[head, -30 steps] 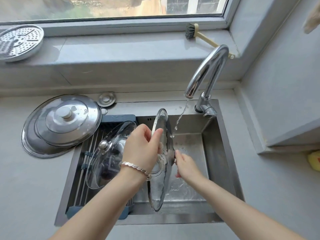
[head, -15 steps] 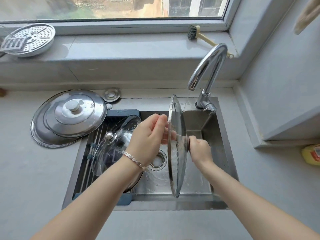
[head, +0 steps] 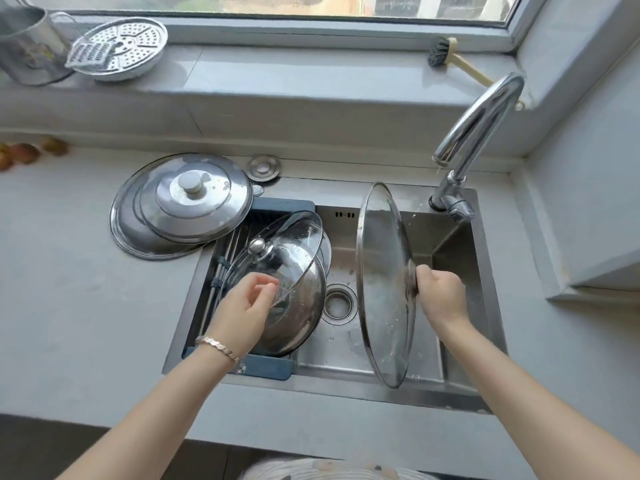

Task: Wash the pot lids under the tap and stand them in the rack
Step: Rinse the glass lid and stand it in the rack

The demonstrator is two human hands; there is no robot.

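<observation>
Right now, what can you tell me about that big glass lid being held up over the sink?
The glass lid is round and see-through, with a thin metal band around its rim, and speckled with water drops. It stands nearly on edge above the steel sink, tilted slightly. The right hand grips its knob on the far side; only a sliver of that knob shows. The left hand is off it, open over the lids in the rack. Its lower rim hangs near the sink's front edge; contact is unclear.

Perforated steamer tray (head: pixel 119 48) and brush (head: pixel 450 57) on windowsill, fruit (head: pixel 24 153) on counter

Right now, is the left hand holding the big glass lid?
No, only the right hand grips the glass lid; the left hand is apart from it.
</observation>
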